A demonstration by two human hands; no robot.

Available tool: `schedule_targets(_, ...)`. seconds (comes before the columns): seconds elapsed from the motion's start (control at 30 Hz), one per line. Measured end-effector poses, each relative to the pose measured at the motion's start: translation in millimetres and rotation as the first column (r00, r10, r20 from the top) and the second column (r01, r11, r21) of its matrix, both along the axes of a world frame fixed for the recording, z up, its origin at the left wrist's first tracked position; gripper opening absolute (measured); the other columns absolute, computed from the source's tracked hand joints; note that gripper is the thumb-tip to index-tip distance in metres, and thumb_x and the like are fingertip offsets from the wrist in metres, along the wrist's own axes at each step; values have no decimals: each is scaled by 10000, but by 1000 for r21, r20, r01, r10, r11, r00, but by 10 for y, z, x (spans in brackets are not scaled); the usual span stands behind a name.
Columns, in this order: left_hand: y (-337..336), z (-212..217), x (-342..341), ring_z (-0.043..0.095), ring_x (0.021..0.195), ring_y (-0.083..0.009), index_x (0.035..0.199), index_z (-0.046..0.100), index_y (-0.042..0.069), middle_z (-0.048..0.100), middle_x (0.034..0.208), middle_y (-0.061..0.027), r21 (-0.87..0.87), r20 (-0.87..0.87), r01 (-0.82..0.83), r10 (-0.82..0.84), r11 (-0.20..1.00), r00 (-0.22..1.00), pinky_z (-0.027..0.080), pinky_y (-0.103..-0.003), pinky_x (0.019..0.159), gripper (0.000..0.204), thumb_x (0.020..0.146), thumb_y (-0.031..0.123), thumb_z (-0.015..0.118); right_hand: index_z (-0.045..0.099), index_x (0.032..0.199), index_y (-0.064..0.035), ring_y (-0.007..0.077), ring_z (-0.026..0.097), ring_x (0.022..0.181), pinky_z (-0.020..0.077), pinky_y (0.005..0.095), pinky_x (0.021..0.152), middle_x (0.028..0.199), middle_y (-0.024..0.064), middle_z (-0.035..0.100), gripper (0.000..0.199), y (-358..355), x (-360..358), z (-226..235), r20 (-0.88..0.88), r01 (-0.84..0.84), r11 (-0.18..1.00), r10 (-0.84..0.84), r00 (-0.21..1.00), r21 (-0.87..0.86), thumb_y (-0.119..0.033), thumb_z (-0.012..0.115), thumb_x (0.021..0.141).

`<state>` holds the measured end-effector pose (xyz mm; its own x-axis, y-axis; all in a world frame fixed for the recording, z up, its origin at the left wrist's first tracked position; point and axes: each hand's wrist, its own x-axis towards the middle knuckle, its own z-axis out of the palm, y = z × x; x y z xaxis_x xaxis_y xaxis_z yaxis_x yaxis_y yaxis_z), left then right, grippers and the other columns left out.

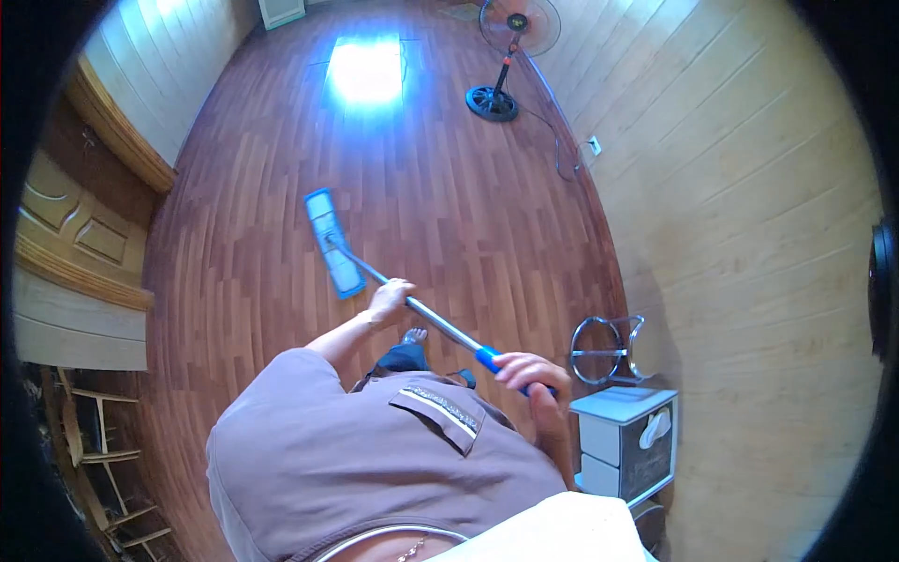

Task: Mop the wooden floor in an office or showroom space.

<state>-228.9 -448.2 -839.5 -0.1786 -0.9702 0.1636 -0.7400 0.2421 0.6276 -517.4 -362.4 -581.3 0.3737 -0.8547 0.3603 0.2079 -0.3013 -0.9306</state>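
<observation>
A flat mop with a light blue rectangular head (325, 225) lies on the wood-patterned floor (449, 206), ahead and a little to the left. Its metal pole (440, 323) slants back toward my right side and ends in a blue grip (486, 356). My left hand (390, 298) wraps round the pole partway along. Higher up, at the blue grip, my right hand (536, 377) is closed on the mop's end. One of my feet (415, 335) shows below the left hand.
A standing fan (493, 103) is by the right wall, its cord trailing along the floor. Nearer on the right are a chrome-framed piece (599, 351) and a small cabinet (599, 440). A wooden door (84, 220) and a shelf rack (108, 457) line the left. Bright glare (367, 73) covers the far floor.
</observation>
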Motion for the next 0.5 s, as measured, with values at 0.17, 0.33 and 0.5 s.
schedule_targets(0.17, -308, -116, 541, 564, 940, -350, 813, 634, 53, 605, 874, -147, 200, 162, -110, 78, 974, 984, 467, -450, 813, 191, 769, 232, 684, 632, 747, 5, 309, 600, 1005, 414, 476, 974, 869, 159, 662, 175, -598, 273, -189, 48, -119, 961, 111, 993, 250, -63, 484, 810)
schedule_targets(0.33, -512, 34, 84, 568, 958, -335, 816, 637, 64, 618, 887, -132, 238, 214, -66, 14, 969, 977, 471, -444, 816, 142, 718, 157, 679, 627, 711, 6, 257, 617, 875, 434, 470, 963, 808, 147, 648, 167, -889, -240, -243, 62, -75, 969, 62, 996, 234, -52, 497, 797)
schedule_targets(0.5, -1015, 738, -697, 585, 966, -339, 788, 652, 87, 643, 889, -131, 340, 169, 246, -316, 908, 934, 484, -447, 821, 166, 664, 190, 689, 610, 661, 9, 291, 644, 765, 503, 482, 839, 732, 171, 645, 235, -782, -557, 414, -30, 334, 933, -333, 942, 137, -149, 491, 787)
